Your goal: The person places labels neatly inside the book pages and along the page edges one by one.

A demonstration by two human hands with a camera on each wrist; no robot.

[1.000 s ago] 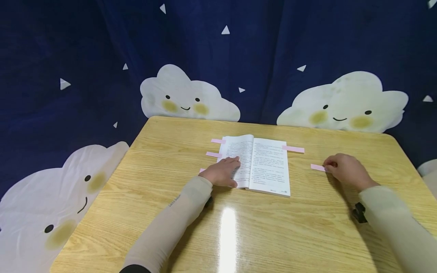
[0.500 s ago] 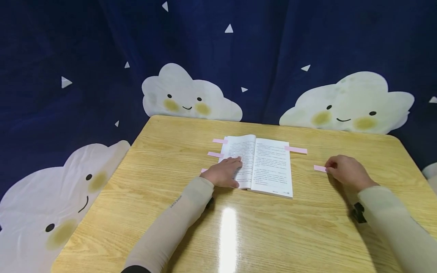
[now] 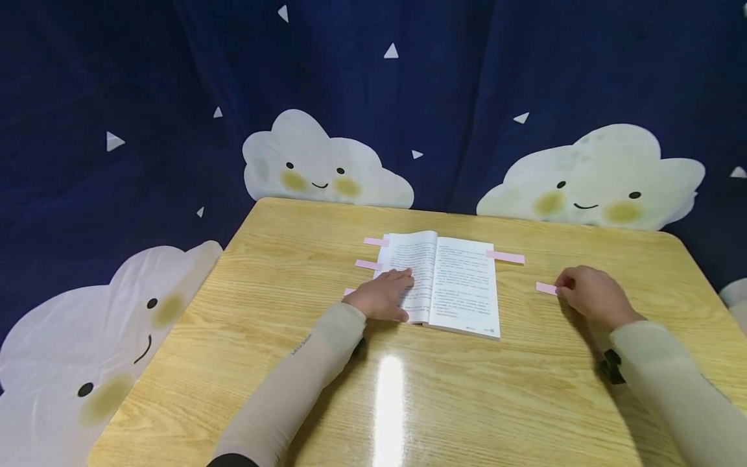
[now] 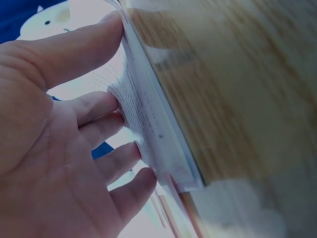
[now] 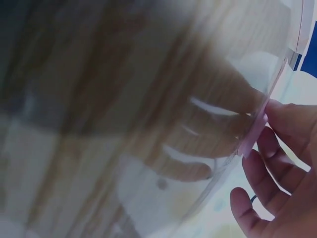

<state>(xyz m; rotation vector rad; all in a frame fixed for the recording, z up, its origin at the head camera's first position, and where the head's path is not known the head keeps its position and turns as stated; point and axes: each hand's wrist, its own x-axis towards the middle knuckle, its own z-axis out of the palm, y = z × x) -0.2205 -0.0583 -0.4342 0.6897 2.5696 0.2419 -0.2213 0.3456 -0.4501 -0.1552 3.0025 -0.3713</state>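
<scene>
An open book [image 3: 465, 285] lies on the wooden table, printed pages facing up. My left hand [image 3: 381, 296] rests on its left page with the fingers extended; in the left wrist view the fingertips [image 4: 146, 178] touch the paper. To the right of the book, my right hand [image 3: 595, 295] pinches one end of a pink page marker strip [image 3: 546, 288] between thumb and fingers, close over the tabletop. The right wrist view shows this pink strip [image 5: 253, 135] at the thumb tip. Another pink marker [image 3: 506, 257] juts out from the right page.
Along the book's left edge stick out an upper pink marker [image 3: 376, 242], a middle one [image 3: 367, 264] and a lower one [image 3: 348, 291], partly hidden by the left hand. Behind the table [image 3: 478, 395] hangs a dark blue curtain [image 3: 350, 71] with cloud prints.
The view has shifted slightly. My right hand keeps its pinch on the pink strip with hardly any movement, and the left hand stays on the page.
</scene>
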